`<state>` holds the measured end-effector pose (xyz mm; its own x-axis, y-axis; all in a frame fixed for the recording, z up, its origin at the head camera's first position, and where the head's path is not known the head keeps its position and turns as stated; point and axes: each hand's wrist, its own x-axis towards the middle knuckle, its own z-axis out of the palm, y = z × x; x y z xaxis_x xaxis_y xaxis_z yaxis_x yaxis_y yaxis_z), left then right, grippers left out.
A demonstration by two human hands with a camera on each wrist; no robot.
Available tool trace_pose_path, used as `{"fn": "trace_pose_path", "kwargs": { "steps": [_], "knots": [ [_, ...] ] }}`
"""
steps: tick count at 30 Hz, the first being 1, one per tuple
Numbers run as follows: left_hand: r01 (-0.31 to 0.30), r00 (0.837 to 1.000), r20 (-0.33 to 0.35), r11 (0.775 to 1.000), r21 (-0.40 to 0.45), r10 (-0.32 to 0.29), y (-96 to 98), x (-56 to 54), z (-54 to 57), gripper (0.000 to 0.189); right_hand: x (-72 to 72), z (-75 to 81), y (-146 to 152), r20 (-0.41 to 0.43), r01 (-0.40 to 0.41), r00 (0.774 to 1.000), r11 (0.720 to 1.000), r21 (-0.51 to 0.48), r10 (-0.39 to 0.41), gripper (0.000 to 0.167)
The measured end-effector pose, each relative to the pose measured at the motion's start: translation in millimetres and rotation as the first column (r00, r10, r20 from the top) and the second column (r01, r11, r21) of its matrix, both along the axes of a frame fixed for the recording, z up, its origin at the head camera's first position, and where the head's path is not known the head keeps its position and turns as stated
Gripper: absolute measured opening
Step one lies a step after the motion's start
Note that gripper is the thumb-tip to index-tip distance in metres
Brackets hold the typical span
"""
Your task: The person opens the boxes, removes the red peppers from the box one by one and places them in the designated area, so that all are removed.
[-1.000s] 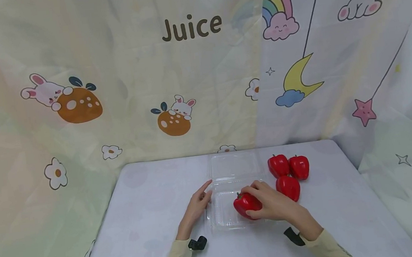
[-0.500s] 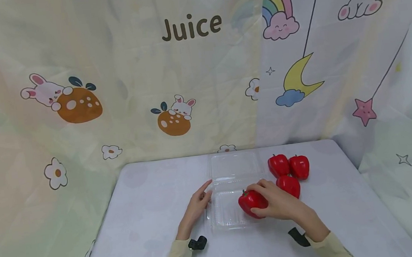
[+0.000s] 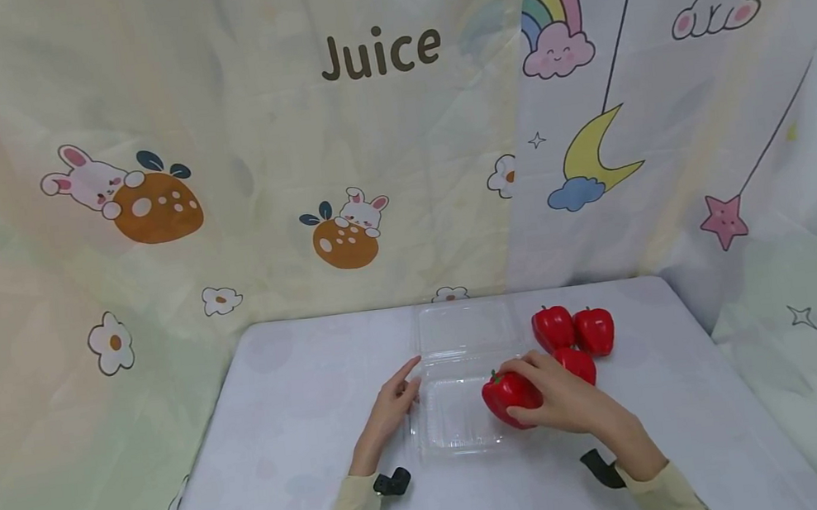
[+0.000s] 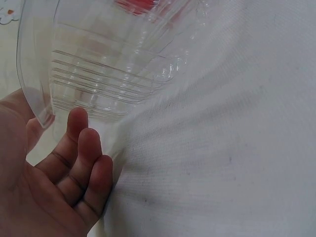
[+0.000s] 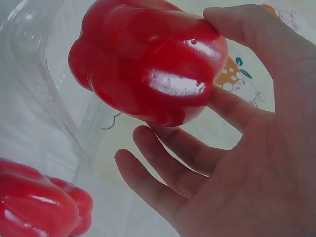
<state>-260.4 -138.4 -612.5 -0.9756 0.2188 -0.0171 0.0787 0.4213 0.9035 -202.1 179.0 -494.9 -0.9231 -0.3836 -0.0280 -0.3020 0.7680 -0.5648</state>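
My right hand [image 3: 561, 393] grips a red bell pepper [image 3: 507, 398] with a green stem, over the right side of a clear hinged plastic container [image 3: 460, 428]. In the right wrist view the thumb [image 5: 232, 22] presses one side of the pepper [image 5: 148, 64], while the lower fingers spread away from it. My left hand [image 3: 390, 415] rests at the container's left edge, one finger reaching along the rim. Seen from the left wrist, its fingers [image 4: 89, 153] are loosely bent beside the ribbed clear wall [image 4: 103, 79]. The container's lid [image 3: 464, 328] lies folded back.
Three more red bell peppers, the front one [image 3: 577, 363], a left one [image 3: 553, 328] and a right one [image 3: 594, 332], sit grouped right of the container. Behind the white-covered table [image 3: 297, 400] hangs a printed curtain [image 3: 256, 155].
My right hand has moved rightward and slightly away from me with the bell pepper, now overlapping more of the front pepper. My left hand and the container have stayed in place.
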Motion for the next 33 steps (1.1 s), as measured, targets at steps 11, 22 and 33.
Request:
{"fn": "trace_pose_path", "kwargs": {
  "steps": [11,22,33],
  "knots": [
    [-0.002,1.0,0.006,1.0,-0.007,0.002,0.8,1.1,1.1,0.049,4.1,4.3,12,0.0,0.014,1.0,1.0,0.006,-0.014,0.081],
    [-0.006,1.0,-0.02,1.0,-0.011,0.006,1.1,0.2,-2.1,0.048,5.0,5.7,25,-0.01,0.031,0.999,0.999,-0.02,-0.031,0.077],
    [-0.012,1.0,0.016,1.0,-0.009,0.012,1.3,0.7,0.9,0.048,6.4,10.4,38,-0.017,0.047,0.999,0.998,-0.038,-0.048,0.08]
  ]
}}
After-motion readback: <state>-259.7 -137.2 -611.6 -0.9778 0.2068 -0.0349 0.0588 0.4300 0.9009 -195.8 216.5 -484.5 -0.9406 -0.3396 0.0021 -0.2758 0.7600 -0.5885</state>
